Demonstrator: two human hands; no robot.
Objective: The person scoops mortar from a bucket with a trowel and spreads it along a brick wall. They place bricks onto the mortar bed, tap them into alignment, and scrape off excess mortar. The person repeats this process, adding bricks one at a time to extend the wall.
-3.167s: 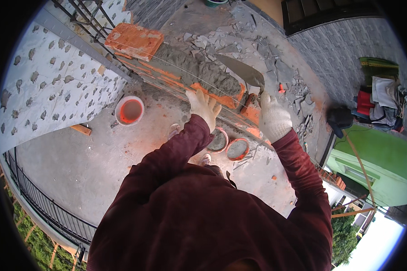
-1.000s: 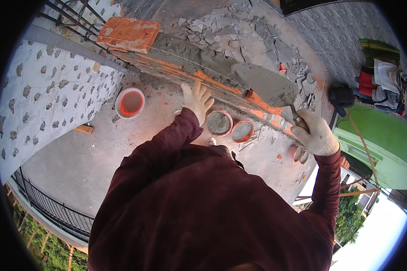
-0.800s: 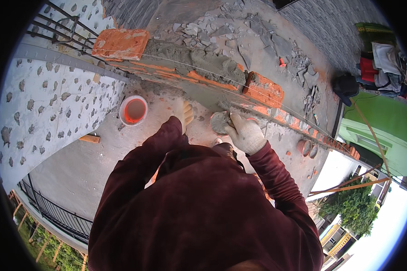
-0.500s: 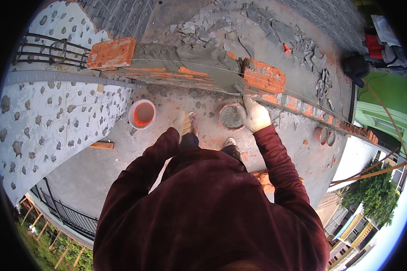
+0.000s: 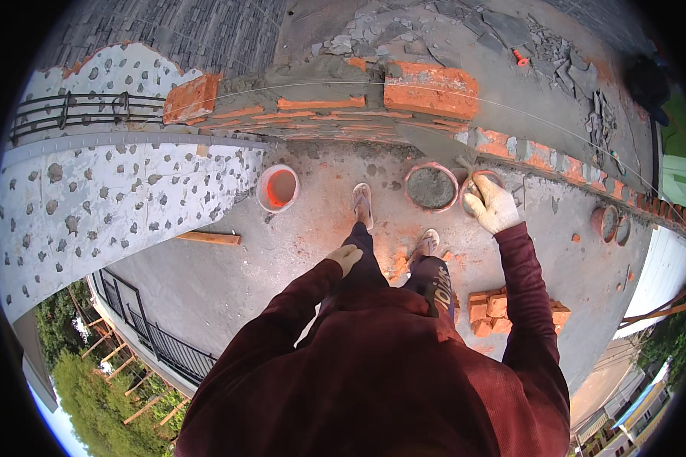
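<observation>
My right hand (image 5: 489, 199), in an off-white knit glove, is closed on the handle of a trowel. The grey trowel blade (image 5: 433, 141) reaches up-left toward the face of a low brick wall (image 5: 320, 100), above the buckets. My left hand (image 5: 344, 257), also gloved, hangs by my left thigh with its fingers together and nothing visible in them. On the wall's top, orange bricks (image 5: 431, 90) and grey mortar lie beside a taut string (image 5: 545, 113). Just left of my right hand sits a bucket of grey mortar (image 5: 431, 185); another (image 5: 482, 177) is partly behind that hand.
A white bucket with orange liquid (image 5: 277, 188) stands left, near a chipped white wall (image 5: 107, 206) and rebar (image 5: 84, 108). Stacked bricks (image 5: 495, 311) lie behind my right leg. Broken tile (image 5: 564, 68) covers ground beyond the wall. Small buckets (image 5: 606, 222) stand right; a railing (image 5: 152, 327) edges the floor.
My view has swung round, showing the wall more level. A brick appeared on the wall after the earliest frame. My left hand has lowered to my thigh; the trowel has moved down from the wall's top.
</observation>
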